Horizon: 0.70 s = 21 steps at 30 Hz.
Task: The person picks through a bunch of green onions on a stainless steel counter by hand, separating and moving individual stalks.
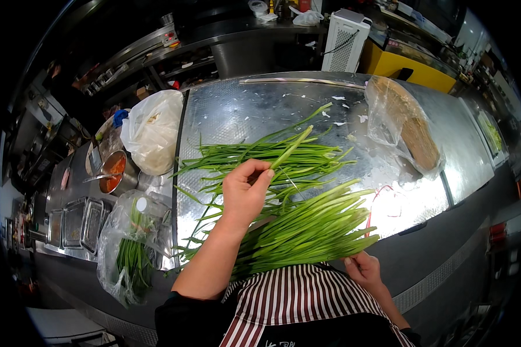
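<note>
Between thumb and forefinger, my left hand [246,186] pinches a long green stalk [293,147], its pale end pointing up and right. Under it, a loose row of green garlic chives or similar stalks [243,154] lies across the metal table [225,108]. Nearer my body is a thicker pile of green stalks [299,230], pale ends to the right. My right hand [364,266] is low at the pile's right end, by the table's near edge and my striped apron; its fingertips are at the lower stalks, and I cannot tell whether they grip any.
At the right lies a brown item in clear plastic [417,134], near a red string [369,212]. On the left are a white plastic bag [154,130], a metal pot of red food [117,173], a bag of greens [132,256] and metal trays [74,221]. A person stands far left.
</note>
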Motion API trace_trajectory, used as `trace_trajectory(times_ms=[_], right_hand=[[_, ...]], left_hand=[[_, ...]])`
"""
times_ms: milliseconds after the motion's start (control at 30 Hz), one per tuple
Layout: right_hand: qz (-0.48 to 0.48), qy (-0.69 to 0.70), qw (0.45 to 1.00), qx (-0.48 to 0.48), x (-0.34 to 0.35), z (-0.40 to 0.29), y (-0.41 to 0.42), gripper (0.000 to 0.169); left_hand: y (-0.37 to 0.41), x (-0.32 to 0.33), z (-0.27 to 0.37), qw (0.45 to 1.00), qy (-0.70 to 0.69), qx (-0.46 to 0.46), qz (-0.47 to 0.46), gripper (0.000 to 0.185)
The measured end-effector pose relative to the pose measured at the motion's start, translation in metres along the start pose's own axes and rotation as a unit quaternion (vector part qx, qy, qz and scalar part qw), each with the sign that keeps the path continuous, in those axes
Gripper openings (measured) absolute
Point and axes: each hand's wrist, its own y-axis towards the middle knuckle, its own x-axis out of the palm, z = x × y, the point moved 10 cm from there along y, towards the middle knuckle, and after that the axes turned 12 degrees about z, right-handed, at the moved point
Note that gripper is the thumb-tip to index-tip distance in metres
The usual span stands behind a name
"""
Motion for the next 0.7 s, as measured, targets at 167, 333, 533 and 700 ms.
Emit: trace_trajectory(times_ms=[167,333,533,700], right_hand=[[-0.007,-0.016,1.000,0.006,0.000,-0.004,0.001,0.008],[-0.005,-0.024,1.000,0.005,0.000,-0.003,0.001,0.008],[-0.005,-0.018,1.000,0.003,0.000,-0.003,0.000,0.008],[0.008,-0.016,1.000,0.004,0.000,-0.009,0.002,0.008]], left_hand=[[-0.003,-0.001,0.008,0.999,0.037,0.029,0.006,0.007],[-0.007,0.001,0.038,0.979,0.125,0.158,0.016,0.006],[-0.015,0.005,0.057,0.960,0.160,0.228,0.017,0.007],[-0.036,0.026,0.064,0.924,0.198,0.325,-0.048,0.009]])
